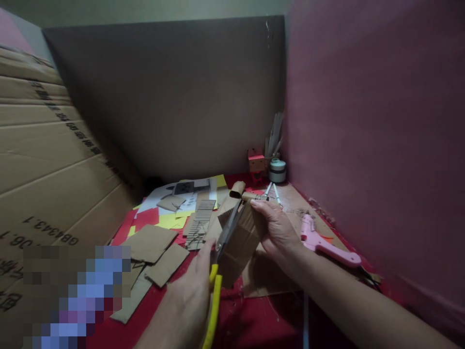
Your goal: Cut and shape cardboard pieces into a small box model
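Observation:
My left hand is closed around the yellow-handled scissors, whose blades point up and away from me. The blades lie along a brown cardboard piece; whether they are cutting into it I cannot tell. My right hand grips that piece by its upper right side, thumb on top near the blade tips. Just beyond the tips is a curled strip of cardboard. Beneath my right hand, a larger flat cardboard sheet rests on the red tabletop.
Cut cardboard pieces lie at the left, near papers and a printed sheet. A pink glue gun is at the right. Behind stand a small cardboard figure and a lidded pot. A large carton walls the left.

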Demonstrator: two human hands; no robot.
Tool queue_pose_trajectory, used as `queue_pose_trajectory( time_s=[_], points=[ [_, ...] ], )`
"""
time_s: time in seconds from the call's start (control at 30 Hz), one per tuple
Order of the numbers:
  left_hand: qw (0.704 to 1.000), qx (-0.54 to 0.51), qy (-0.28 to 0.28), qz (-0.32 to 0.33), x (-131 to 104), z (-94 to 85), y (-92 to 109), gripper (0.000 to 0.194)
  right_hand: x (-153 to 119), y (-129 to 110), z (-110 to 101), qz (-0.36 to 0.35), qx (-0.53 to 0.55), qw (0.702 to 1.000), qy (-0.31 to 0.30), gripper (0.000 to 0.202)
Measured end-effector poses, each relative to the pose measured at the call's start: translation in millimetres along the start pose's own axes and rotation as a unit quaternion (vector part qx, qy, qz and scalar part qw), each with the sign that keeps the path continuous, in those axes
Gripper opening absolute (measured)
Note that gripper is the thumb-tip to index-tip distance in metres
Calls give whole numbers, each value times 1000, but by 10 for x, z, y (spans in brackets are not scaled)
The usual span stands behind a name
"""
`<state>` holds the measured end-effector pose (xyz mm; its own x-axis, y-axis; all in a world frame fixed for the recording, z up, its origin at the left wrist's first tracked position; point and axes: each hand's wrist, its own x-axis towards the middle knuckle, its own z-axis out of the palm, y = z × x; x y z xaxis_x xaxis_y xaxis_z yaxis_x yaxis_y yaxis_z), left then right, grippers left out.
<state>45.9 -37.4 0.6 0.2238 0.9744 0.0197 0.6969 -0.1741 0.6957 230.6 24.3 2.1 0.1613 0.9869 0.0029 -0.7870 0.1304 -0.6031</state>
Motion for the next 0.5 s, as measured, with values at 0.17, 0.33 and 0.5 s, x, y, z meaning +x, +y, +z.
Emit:
queue_pose_trajectory(
  time_s=[0.17, 0.33, 0.5],
  points=[
    [997, 66, 12, -31, 19, 66, 123, 66, -42, 8, 14, 10, -9, 1000, -7, 10],
    [996, 83, -1, -20, 35, 62, 198, 62, -66, 16, 9, 15, -11, 1000, -1, 10],
    [995, 94, -7, -10, 37, 77, 194, 66, -61, 26, -7, 15, -3, 1000, 4, 10]
  ],
)
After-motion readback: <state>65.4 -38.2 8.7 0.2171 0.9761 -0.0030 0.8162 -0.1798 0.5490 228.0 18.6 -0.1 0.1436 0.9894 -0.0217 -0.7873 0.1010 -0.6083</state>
